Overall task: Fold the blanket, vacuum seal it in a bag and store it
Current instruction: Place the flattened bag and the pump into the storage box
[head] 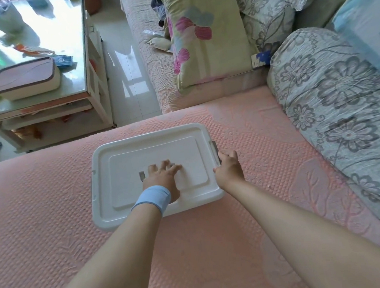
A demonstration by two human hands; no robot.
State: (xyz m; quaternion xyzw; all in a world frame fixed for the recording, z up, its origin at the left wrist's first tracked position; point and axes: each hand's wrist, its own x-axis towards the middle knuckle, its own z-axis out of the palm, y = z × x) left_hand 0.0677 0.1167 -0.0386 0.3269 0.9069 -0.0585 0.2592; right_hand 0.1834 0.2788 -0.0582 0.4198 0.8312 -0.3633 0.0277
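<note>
Head view: white storage box (pixel 157 210) sits on the pink sofa cover (pixel 263 143), lid (pixel 123 171) on. Left hand (pixel 162 177) lies flat on the lid centre with fingers spread and fairly straight, holding nothing and partly covering the grey centre handle (pixel 141 176). It is probably pressing the lid down so it seats. Right hand (pixel 228 169) is at the box's right edge, fingers curled over the grey latch (pixel 215 148), likely snapping it closed. Blanket not visible; judged to be bagged inside the box, directly under the left palm, but this can't be confirmed. A green floral quilt (pixel 204 35) lies well beyond the box's far side.
</note>
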